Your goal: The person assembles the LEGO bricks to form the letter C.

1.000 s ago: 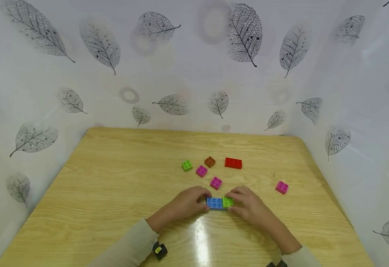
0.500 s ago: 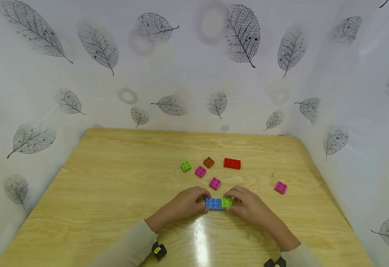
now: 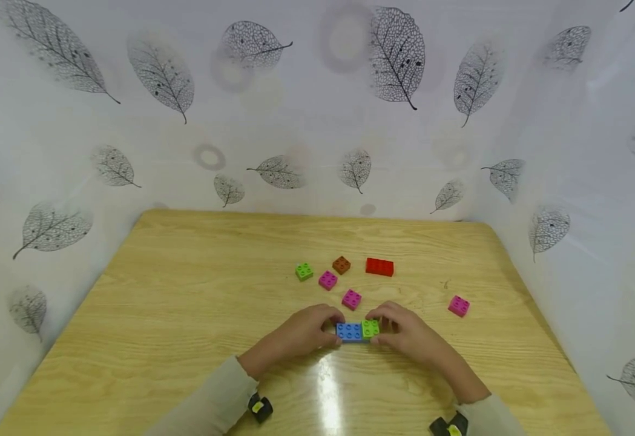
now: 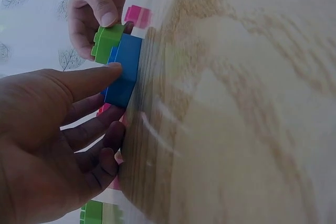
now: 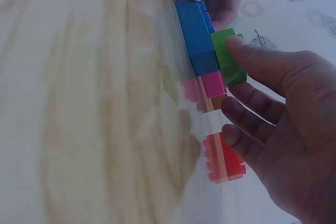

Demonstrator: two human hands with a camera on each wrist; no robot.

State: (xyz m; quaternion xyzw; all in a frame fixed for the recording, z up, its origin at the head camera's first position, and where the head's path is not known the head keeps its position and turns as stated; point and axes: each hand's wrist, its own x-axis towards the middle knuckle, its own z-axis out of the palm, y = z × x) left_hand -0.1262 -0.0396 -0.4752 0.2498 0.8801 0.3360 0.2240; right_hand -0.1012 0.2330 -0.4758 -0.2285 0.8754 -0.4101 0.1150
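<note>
A long blue brick (image 3: 348,331) lies on the table, with a lime-green brick (image 3: 370,328) on top of its right end. At the blue brick's left end, my left hand (image 3: 313,330) pinches it between thumb and fingers; the left wrist view shows the thumb against the blue brick's (image 4: 126,69) side. My right hand (image 3: 404,333) pinches the green brick from the right. In the right wrist view the thumb presses on the side of that green brick (image 5: 226,59); its far side is partly hidden.
Behind the hands lie a pink brick (image 3: 352,299), another pink brick (image 3: 328,280), a brown brick (image 3: 341,264), a green brick (image 3: 304,271) and a red brick (image 3: 379,267). A third pink brick (image 3: 459,306) lies to the right. A leaf-patterned curtain (image 3: 306,121) borders the table (image 3: 186,260).
The right hand's fingers have shifted slightly around the green brick, and its wrist has moved a little. The left hand stays on the blue brick, and the bricks keep their arrangement.
</note>
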